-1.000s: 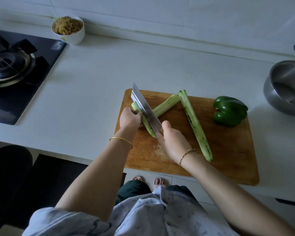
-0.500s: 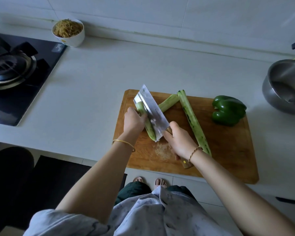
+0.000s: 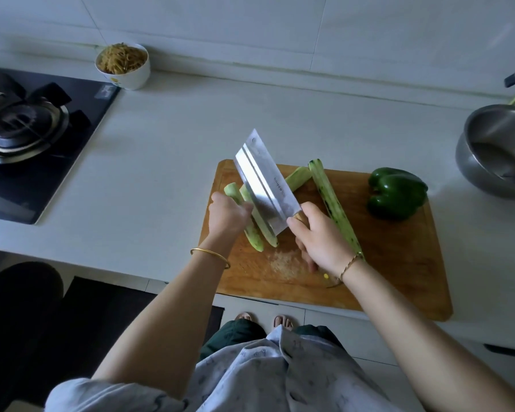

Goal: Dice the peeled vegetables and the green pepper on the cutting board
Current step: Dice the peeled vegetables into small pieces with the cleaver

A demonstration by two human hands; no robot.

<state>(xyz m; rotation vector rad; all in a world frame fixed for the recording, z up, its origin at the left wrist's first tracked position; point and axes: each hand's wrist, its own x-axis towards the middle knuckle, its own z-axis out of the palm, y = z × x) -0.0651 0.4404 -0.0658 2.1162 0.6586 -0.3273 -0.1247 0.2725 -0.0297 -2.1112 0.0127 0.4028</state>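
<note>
KITCHEN BENCH: A person's right hand [image 3: 318,239] wraps the wooden handle of a cleaver [image 3: 265,185], hiding most of it. The broad blade tilts over the cutting board [image 3: 399,263], masking part of the two peeled halves [image 3: 254,237] and the near end of a short peeled piece [image 3: 298,176]. Whether the edge touches them cannot be told.

The left hand [image 3: 228,215] curls down onto the halves at the board's left side, fingertips hidden beneath the knuckles. A long peeled vegetable [image 3: 329,194] runs from the board's far edge toward the right wrist, its near end lost behind it. The green pepper [image 3: 396,193] sits whole near the board's far right corner.

On the bench [image 3: 167,179], a steel bowl [image 3: 500,156] is cut off at the right and a gas hob [image 3: 27,129] at the left. A white bowl [image 3: 131,78] of shredded food stands at the back edge.
</note>
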